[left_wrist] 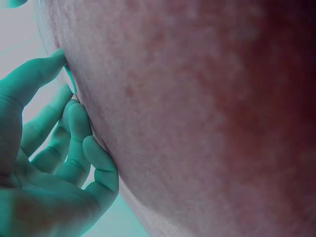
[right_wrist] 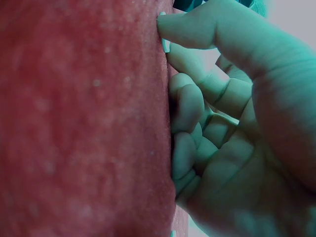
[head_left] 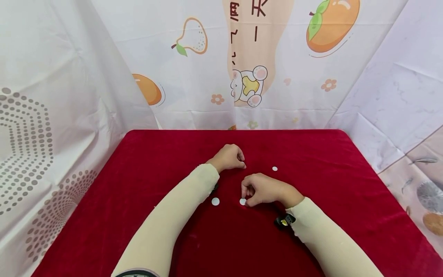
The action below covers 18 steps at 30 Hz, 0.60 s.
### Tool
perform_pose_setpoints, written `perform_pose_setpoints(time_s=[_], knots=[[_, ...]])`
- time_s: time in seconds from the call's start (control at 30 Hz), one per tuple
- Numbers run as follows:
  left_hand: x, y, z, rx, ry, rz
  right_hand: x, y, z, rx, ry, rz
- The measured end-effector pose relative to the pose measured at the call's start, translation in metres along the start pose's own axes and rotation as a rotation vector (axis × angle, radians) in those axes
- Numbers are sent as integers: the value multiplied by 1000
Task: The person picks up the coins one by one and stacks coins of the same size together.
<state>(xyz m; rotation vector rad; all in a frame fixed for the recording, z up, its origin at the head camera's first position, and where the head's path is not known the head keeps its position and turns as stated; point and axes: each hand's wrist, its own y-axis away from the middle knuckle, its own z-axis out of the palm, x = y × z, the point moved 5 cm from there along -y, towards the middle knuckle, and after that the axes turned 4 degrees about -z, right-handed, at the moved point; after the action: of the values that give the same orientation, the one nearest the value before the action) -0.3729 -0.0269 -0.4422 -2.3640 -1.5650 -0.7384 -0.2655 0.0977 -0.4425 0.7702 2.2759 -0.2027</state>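
My left hand [head_left: 228, 157] is at the far middle of the red cloth, pinching a small white disc [left_wrist: 70, 79] at its edges between thumb and index finger. Nearer to me, my right hand [head_left: 264, 188] holds another white disc [head_left: 242, 201] between thumb and index fingertip, low against the cloth. In the right wrist view this disc [right_wrist: 165, 43] appears edge-on, with the other fingers curled beside it on the cloth. A third white disc [head_left: 215, 201] lies flat to the left of the right hand. One more disc [head_left: 275, 168] lies beyond the right hand, to the right.
The red cloth [head_left: 166, 154] covers the whole table. White printed curtains [head_left: 194, 88] hang behind it and at both sides. A black wrist device [head_left: 285, 220] sits at the right cuff. My left forearm reaches across the left half of the table.
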Motion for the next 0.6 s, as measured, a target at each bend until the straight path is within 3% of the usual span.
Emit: perform_pose_setpoints(time_s=[0.4,0.6], knots=[[2,2,-1,-8,4,1,0,1,-1,1,2,0],[-4,2,-3,-34,23,-3,1,1,1,2,6,0]])
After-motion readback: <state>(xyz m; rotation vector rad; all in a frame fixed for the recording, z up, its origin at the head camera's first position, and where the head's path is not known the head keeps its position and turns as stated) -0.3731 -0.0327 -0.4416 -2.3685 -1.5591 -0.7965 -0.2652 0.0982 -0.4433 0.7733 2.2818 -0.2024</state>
